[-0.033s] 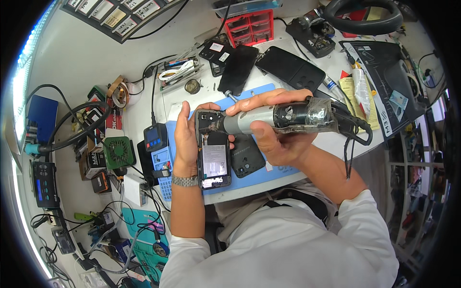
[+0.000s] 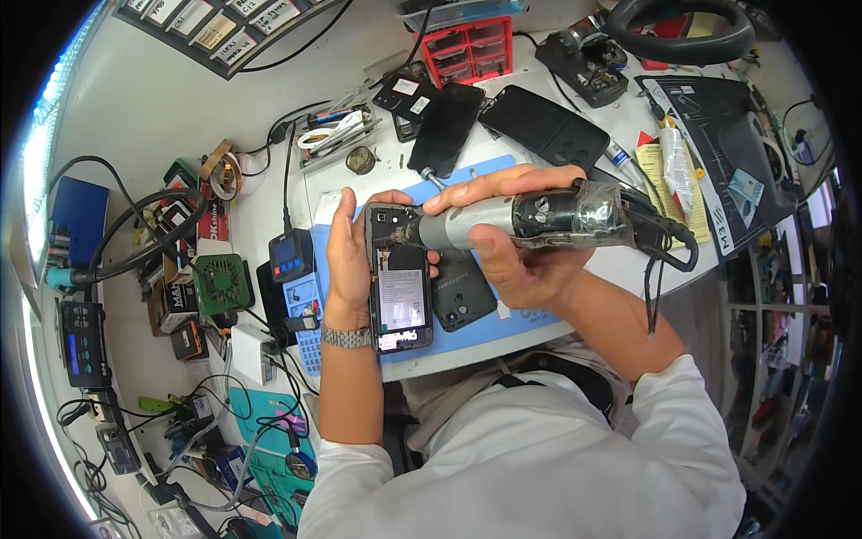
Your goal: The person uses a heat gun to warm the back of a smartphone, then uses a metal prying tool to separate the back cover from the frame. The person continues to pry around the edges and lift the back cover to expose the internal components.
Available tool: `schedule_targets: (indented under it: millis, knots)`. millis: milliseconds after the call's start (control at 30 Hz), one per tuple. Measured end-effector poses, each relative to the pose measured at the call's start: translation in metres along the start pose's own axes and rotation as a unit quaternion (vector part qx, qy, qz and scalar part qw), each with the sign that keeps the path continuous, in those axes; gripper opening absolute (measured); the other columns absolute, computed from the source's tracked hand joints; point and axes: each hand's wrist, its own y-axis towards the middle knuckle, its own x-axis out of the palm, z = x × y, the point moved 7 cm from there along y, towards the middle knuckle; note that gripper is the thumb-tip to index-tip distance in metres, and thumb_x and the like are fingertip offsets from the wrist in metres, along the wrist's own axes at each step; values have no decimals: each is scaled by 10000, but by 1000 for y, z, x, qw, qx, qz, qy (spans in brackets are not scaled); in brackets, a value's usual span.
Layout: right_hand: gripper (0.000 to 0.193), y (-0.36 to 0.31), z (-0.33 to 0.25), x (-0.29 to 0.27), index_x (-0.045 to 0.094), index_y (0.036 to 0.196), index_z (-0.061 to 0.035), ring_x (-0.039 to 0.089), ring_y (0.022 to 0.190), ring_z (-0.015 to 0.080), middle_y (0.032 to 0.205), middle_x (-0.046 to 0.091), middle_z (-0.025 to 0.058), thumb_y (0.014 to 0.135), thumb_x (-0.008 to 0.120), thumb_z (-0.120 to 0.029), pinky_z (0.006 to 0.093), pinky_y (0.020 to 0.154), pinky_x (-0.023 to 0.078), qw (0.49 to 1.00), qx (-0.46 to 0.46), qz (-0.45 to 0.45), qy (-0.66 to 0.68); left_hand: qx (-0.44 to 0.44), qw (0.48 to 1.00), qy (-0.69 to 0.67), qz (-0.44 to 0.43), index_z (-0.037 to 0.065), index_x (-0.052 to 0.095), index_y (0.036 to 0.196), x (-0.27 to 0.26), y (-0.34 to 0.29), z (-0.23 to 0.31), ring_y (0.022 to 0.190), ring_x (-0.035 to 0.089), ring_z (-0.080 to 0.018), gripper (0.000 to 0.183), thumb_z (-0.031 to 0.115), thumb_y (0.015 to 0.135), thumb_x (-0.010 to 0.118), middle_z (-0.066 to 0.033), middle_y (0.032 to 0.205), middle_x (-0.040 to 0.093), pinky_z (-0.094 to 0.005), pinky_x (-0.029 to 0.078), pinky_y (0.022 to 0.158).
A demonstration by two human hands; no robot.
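An opened smartphone (image 2: 401,296), its back off and battery and inner parts bare, lies along my left hand (image 2: 345,260). My left fingers wrap its far edge and show again at its right side. My right hand (image 2: 512,242) grips a silver-and-black electric screwdriver (image 2: 467,223), held nearly level, with clear tape round its rear end and a cord behind. The screwdriver's narrow front end meets the upper part of the phone near the camera; the tip itself is hard to make out. Beneath the hands, a dark phone back cover (image 2: 462,292) rests on the blue work mat (image 2: 489,337).
Several dark phones and panels, such as a black phone (image 2: 543,126), lie beyond the mat. A red drawer box (image 2: 467,49) stands at the back. To the left are a small black device with a screen (image 2: 291,255), a green fan (image 2: 223,284) and tangled cables.
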Motion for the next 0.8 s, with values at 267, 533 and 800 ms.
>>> schedule_targets:
  millis: [267, 533, 800]
  knots:
    - [503, 3, 3, -3, 449, 1310, 4, 812, 992, 321, 1094, 763, 240, 951, 801, 34, 410, 853, 665, 1000, 8, 14, -21, 5, 1000, -12, -5, 42, 589, 1264, 4, 3, 1, 701, 773, -316, 733, 708, 1110, 326, -172, 985, 736, -455, 682, 612]
    - [431, 11, 3, -25, 455, 1320, -6, 806, 936, 331, 1042, 759, 241, 1042, 768, -106, 467, 830, 671, 995, -6, 88, 38, 27, 998, -18, -54, 3, 555, 1327, 2, 4, 6, 771, 787, -370, 600, 529, 1124, 348, -221, 1015, 750, -509, 684, 674]
    - [319, 17, 10, -52, 555, 1265, -26, 777, 817, 302, 938, 732, 161, 1139, 641, -306, 445, 781, 665, 982, 67, 176, -26, 48, 993, -61, -91, 28, 499, 1422, -5, 7, 10, 925, 760, -497, 582, 252, 886, 541, -375, 1201, 678, -613, 666, 820]
